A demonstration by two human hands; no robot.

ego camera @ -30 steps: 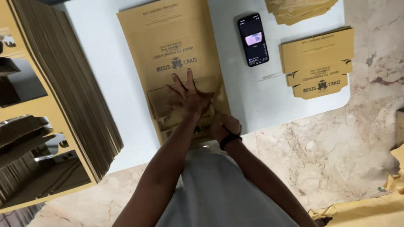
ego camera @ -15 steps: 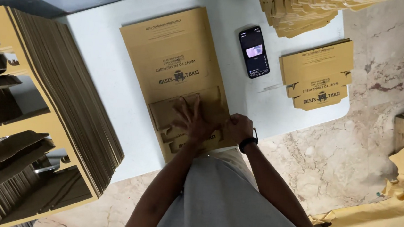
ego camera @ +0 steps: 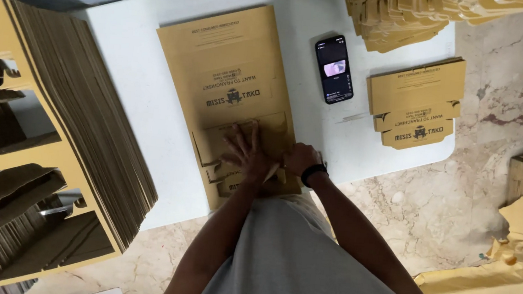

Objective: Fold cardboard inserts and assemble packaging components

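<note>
The right hand (ego camera: 300,158) has closed beside the left hand (ego camera: 249,155), whose fingers press spread on the flat box (ego camera: 228,93).

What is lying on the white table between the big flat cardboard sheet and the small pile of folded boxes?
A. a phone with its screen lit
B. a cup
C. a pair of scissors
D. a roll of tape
A: a dark phone lies face up, screen lit, on the white table.

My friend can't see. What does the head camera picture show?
Two hands, the left hand and right hand, press on a flat brown cardboard box blank on a white table. A phone and a folded box lie nearby.
</note>
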